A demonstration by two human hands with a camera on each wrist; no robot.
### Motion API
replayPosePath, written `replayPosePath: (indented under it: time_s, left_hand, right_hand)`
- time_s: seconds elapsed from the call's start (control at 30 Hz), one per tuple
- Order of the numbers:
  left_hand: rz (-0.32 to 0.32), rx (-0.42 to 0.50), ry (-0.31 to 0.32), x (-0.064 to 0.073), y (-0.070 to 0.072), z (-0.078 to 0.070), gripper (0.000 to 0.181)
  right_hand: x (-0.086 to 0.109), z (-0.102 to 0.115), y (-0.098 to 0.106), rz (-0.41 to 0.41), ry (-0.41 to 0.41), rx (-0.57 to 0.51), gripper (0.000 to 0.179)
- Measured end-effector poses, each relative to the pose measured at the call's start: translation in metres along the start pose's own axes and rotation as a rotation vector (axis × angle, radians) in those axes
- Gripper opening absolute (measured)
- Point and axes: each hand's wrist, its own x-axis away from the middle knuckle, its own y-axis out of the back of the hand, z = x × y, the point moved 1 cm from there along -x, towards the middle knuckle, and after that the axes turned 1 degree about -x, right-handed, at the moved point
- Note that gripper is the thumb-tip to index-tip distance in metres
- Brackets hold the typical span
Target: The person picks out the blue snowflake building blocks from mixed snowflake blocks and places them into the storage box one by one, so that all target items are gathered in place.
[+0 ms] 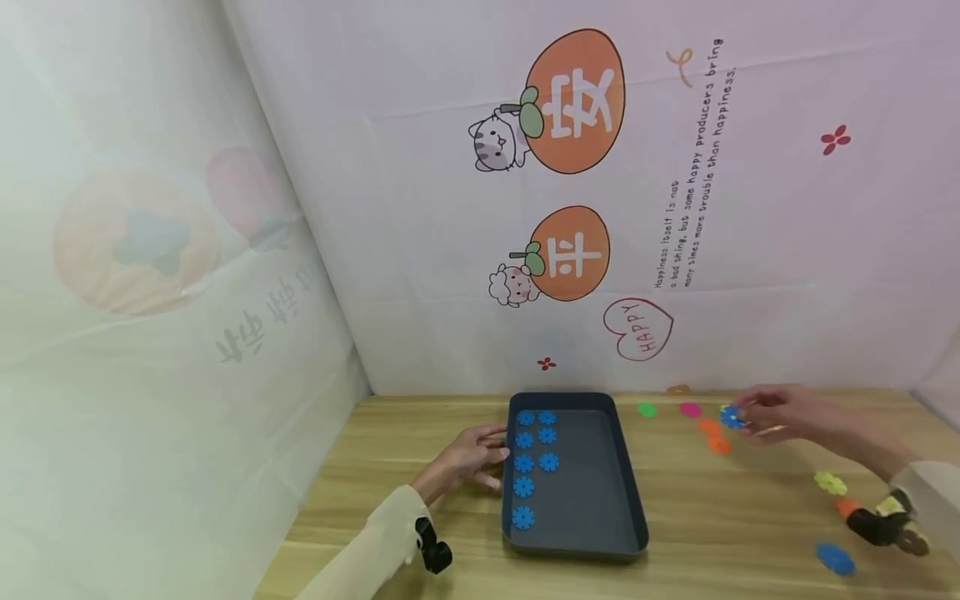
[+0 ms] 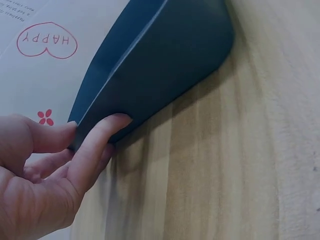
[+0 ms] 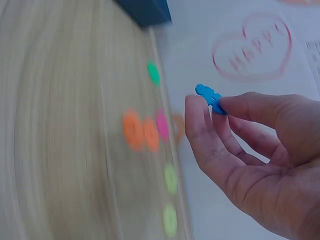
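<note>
My right hand (image 1: 772,414) pinches a blue snowflake-shaped plastic disc (image 3: 210,97) between thumb and fingertips, above the table's back right part. At the dark grey rectangular tray (image 1: 577,492), my left hand (image 1: 467,458) holds the left wall. In the left wrist view its thumb meets the rim while a finger lies along the outer side. Several blue discs (image 1: 523,487) lie flat inside the tray, in two columns along its left side; the left column is longer.
Loose discs lie right of the tray: green (image 1: 647,410), pink (image 1: 691,410), orange (image 1: 719,446), yellow (image 1: 831,482) and, nearer the front, blue (image 1: 836,558). A printed white cloth (image 1: 435,250) hangs behind the wooden table (image 1: 375,458).
</note>
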Motion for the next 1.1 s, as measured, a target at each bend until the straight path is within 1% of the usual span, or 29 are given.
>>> replayPosePath:
  time_s: [0.03, 0.1, 0.23, 0.33, 0.4, 0.47, 0.6, 0.67, 0.73, 0.83, 0.9, 0.97, 1.1]
  left_hand:
    - [0.002, 0.002, 0.004, 0.0, 0.0, 0.0, 0.06]
    - [0.009, 0.011, 0.002, 0.0, 0.0, -0.001, 0.061]
    - [0.013, 0.038, -0.015, 0.002, -0.001, -0.001, 0.065]
    - [0.013, 0.045, -0.03, 0.003, -0.001, -0.002, 0.066]
    - [0.011, 0.045, -0.038, 0.004, -0.002, -0.002, 0.066]
    - [0.012, 0.042, -0.044, 0.004, -0.003, -0.003, 0.066]
    - [0.005, 0.038, -0.042, 0.005, -0.004, -0.002, 0.066]
    - [-0.001, 0.037, -0.041, 0.005, -0.004, -0.002, 0.066]
    - [-0.006, 0.036, -0.04, 0.005, -0.004, -0.002, 0.066]
    - [-0.007, 0.027, -0.042, 0.005, -0.004, -0.001, 0.065]
    - [-0.003, 0.024, -0.043, 0.005, -0.004, -0.001, 0.065]
    - [0.001, 0.025, -0.042, 0.005, -0.004, -0.002, 0.065]
    - [0.001, 0.033, -0.045, 0.005, -0.005, -0.003, 0.065]
  right_hand:
    - [-0.007, 0.004, -0.006, 0.0, 0.002, -0.021, 0.024]
    - [-0.017, 0.013, -0.019, -0.004, -0.009, -0.001, 0.028]
    - [-0.04, 0.034, -0.047, -0.02, -0.022, -0.038, 0.037]
    - [-0.054, 0.046, -0.067, -0.018, -0.024, -0.094, 0.033]
    - [-0.062, 0.052, -0.08, -0.009, -0.012, -0.12, 0.03]
    - [-0.067, 0.056, -0.092, 0.002, -0.004, -0.129, 0.028]
    - [-0.077, 0.06, -0.115, 0.027, 0.006, -0.117, 0.033]
    - [-0.083, 0.062, -0.125, 0.047, 0.002, -0.128, 0.034]
    - [-0.088, 0.063, -0.135, 0.061, -0.007, -0.151, 0.032]
    - [-0.095, 0.064, -0.149, 0.102, 0.01, -0.17, 0.027]
    - [-0.1, 0.065, -0.159, 0.121, 0.017, -0.152, 0.022]
    - [-0.104, 0.065, -0.169, 0.156, 0.029, -0.104, 0.02]
    - [-0.114, 0.067, -0.189, 0.182, 0.021, 0.011, 0.014]
